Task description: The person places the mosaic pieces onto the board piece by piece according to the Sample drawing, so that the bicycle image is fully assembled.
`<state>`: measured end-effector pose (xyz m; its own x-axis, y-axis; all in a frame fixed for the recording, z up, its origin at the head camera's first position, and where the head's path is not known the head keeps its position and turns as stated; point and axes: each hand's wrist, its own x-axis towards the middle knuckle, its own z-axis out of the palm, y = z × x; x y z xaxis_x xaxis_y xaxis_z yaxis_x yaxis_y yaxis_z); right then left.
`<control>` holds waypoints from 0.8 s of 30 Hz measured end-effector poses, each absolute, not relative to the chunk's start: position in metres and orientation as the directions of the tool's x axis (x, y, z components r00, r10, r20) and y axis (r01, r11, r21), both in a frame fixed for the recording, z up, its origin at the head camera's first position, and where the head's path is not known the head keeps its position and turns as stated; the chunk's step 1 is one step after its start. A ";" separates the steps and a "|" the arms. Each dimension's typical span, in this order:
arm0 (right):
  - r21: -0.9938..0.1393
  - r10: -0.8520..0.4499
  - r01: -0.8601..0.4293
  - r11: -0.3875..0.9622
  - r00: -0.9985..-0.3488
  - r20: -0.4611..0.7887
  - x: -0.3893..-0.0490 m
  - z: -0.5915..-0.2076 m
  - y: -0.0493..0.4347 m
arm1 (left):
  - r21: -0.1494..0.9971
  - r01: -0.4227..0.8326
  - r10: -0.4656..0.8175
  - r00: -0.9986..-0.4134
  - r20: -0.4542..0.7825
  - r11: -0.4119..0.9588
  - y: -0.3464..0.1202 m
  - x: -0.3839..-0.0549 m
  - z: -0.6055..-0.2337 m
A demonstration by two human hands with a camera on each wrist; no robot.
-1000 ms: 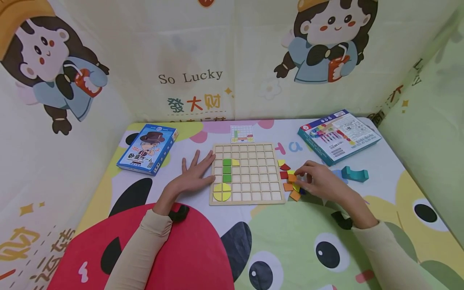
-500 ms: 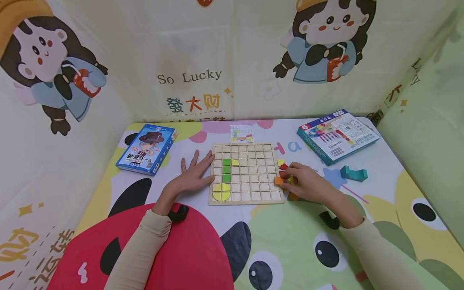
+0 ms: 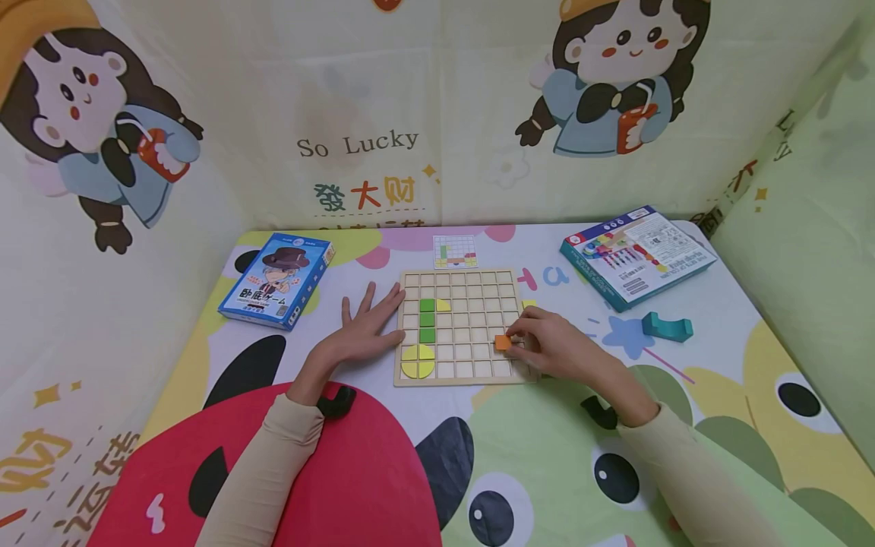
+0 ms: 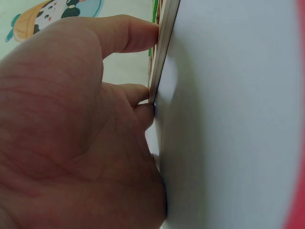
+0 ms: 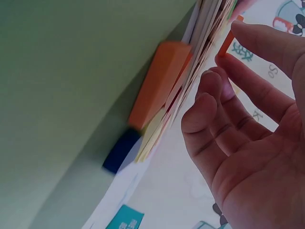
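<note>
Between thumb and index finger, my right hand (image 3: pixel 557 343) pinches an orange square tile (image 3: pixel 502 343) over the right part of a wooden grid board (image 3: pixel 465 382). In the right wrist view the same orange tile (image 5: pixel 231 37) shows edge-on at the fingertips. My left hand (image 3: pixel 362 334) lies with fingers spread, its fingertips and thumb at the board's left edge. Green square tiles (image 3: pixel 427 320) form a column on the board, with a yellow quarter-round tile (image 3: pixel 443 305) beside the top one. Yellow quarter-rounds make a full circle (image 3: pixel 418 362) at the lower left.
A small pattern card (image 3: pixel 455 252) lies behind the board. A blue box (image 3: pixel 276 281) stands at the left, a teal-edged box (image 3: pixel 639 258) at the right. Near the latter is a teal curved block (image 3: pixel 668 327). Loose tiles, including an orange one (image 5: pixel 159 83), lie right of the board, mostly hidden by my right hand.
My right hand has lifted the orange tile from the loose pile and carried it left over the board. My left hand has stayed in place.
</note>
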<state>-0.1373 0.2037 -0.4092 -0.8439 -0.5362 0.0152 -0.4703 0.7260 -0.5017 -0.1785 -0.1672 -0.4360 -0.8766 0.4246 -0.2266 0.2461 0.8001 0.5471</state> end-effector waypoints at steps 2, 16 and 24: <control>-0.496 -0.544 -0.481 0.724 -0.839 0.020 -0.137 -0.409 0.200 | 0.548 0.244 0.424 -0.877 -0.228 0.800 -0.167 -0.179 -0.436; -0.489 -0.552 -0.475 0.732 -0.834 -0.017 -0.138 -0.409 0.176 | 0.546 0.238 0.420 -0.876 -0.237 0.803 -0.167 -0.179 -0.435; -0.458 -0.594 -0.544 0.704 -0.803 0.040 -0.138 -0.410 0.163 | 0.551 0.242 0.426 -0.874 -0.234 0.798 -0.168 -0.179 -0.434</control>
<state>-0.1378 0.1633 -0.4105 -0.8032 -0.5944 0.0402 -0.5436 0.7036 -0.4576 -0.1792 -0.1676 -0.4343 -0.8739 0.4264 -0.2336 0.2422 0.7983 0.5514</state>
